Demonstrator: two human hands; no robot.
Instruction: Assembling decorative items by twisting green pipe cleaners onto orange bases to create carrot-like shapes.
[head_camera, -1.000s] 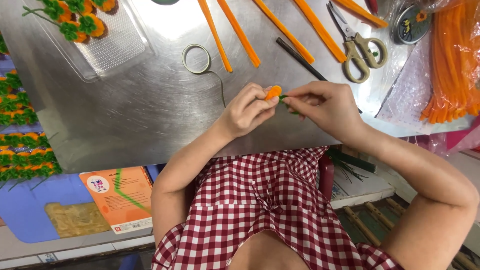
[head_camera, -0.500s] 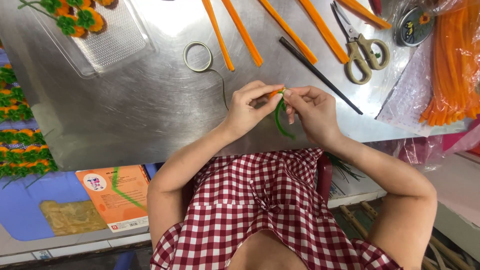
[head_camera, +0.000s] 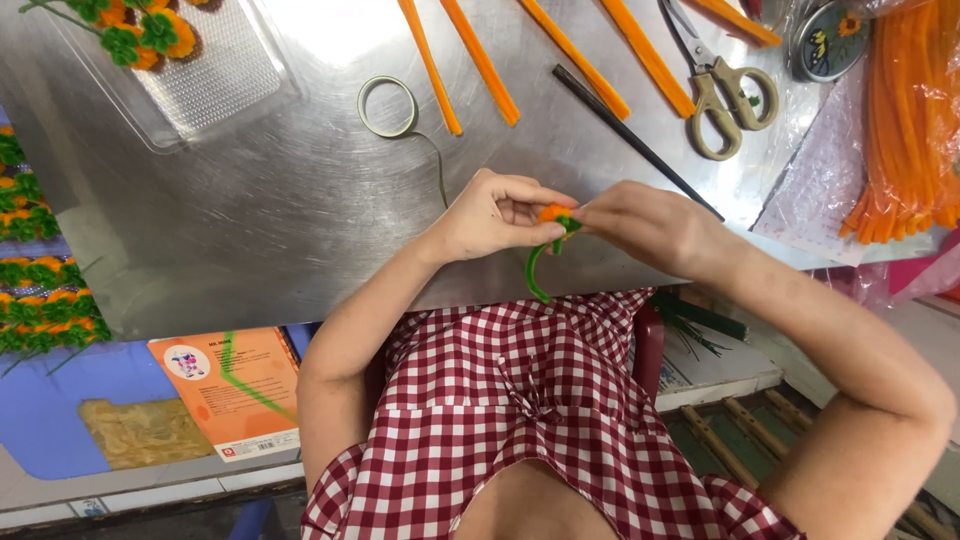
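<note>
Lower now, both hands, left hand and right hand, pinch the orange flower, green stem curving toward the person.

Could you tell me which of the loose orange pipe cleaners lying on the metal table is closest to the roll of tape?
The leftmost orange pipe cleaner: its lower end lies just right of the tape roll, while the others fan out further right, toward the scissors.

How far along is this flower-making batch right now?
Done: finished orange-and-green flowers lie in the clear tray. In hand: left hand and right hand pinch an orange bud on a green stem. Left: loose orange pipe cleaners lie unused.
</note>
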